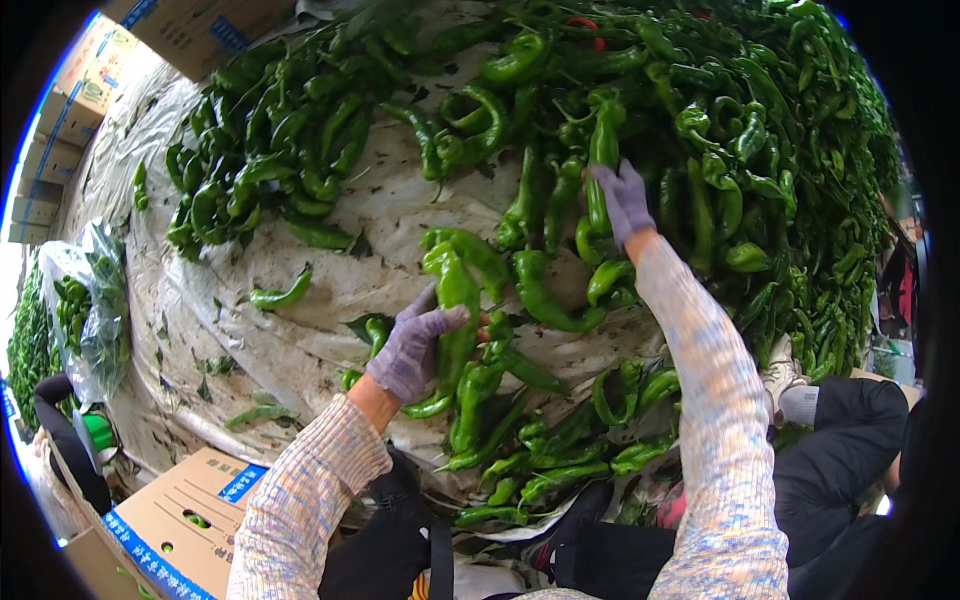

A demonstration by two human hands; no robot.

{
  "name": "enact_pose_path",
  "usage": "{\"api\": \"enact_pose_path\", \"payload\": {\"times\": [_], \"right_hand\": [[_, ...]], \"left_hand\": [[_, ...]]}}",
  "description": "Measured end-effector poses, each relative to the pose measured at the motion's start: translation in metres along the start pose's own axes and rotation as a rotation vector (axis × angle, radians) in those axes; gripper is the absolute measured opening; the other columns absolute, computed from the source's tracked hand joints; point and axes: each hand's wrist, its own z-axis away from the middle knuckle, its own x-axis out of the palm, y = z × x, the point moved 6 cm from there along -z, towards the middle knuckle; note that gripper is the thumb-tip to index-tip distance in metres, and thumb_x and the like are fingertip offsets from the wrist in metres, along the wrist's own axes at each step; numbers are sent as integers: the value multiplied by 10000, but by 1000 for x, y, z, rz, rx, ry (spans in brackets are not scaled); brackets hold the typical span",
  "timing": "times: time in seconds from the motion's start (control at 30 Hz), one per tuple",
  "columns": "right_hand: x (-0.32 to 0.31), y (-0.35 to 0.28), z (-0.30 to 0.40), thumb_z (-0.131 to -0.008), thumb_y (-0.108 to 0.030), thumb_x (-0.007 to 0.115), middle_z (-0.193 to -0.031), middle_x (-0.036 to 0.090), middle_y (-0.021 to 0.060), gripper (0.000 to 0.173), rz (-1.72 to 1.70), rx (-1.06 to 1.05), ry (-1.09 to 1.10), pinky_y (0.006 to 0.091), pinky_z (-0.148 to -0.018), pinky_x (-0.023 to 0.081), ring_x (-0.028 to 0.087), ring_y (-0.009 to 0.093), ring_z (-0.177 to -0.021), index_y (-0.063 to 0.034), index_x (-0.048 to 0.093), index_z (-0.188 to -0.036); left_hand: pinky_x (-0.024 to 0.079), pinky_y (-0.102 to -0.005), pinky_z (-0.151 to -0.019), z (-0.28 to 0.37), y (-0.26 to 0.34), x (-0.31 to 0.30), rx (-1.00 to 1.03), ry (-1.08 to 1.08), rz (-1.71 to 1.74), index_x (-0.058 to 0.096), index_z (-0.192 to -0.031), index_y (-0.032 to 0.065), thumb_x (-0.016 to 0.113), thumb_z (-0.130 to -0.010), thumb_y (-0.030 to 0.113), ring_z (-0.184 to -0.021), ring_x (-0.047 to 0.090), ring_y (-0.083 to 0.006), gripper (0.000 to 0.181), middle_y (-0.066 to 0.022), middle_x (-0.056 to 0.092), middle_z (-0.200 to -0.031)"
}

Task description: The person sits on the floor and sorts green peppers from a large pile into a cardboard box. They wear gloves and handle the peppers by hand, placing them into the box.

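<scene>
My left hand (416,341), in a purple fingertip-less knit glove, grips a long green pepper (455,289) upright above the sheet. A second pepper (484,262) shows right behind it; whether I hold that one too, I cannot tell. My right hand (624,199), gloved the same way, is closed around another long green pepper (602,142) at the edge of the big pile. Below my left hand, loose peppers (474,405) lie between me and the pile. A curved pepper (551,296) rests between my two hands.
A large heap of green peppers (810,165) covers the right side. A smaller heap (255,165) lies at upper left on the dirty pale plastic sheet (225,315). A printed cardboard box (191,502) is at lower left, a clear bag of peppers (90,307) beyond. Another person's leg (840,450) is at right.
</scene>
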Motion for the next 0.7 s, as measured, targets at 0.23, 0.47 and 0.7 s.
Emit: {"api": "enact_pose_path", "payload": {"times": [0.23, 0.47, 0.7], "right_hand": [[98, 22, 217, -887, -358, 557, -1053, 573, 172, 466, 167, -96, -200, 351, -801, 467, 577, 281, -923, -53, 461, -1227], [114, 14, 260, -889, -295, 527, -1288, 443, 195, 440, 875, -560, -211, 409, -959, 389, 439, 334, -1181, -32, 468, -1237], [60, -48, 126, -837, -258, 541, -1162, 524, 144, 335, 927, -763, -18, 347, -943, 433, 496, 258, -1078, -38, 566, -1089]], "left_hand": [[495, -441, -847, 5, -13, 18, 6, -49, 137, 466, -1204, 59, 683, -790, 235, -937, 594, -251, 499, -94, 595, -1059], [520, -385, -771, 32, -25, -21, -82, 72, -10, 557, -1095, 34, 692, -754, 217, -854, 614, -219, 409, -86, 625, -957], [523, -314, -617, 5, -22, -20, 16, 226, -211, 603, -921, 26, 717, -673, 56, -666, 611, -174, 275, -59, 630, -798]]}}
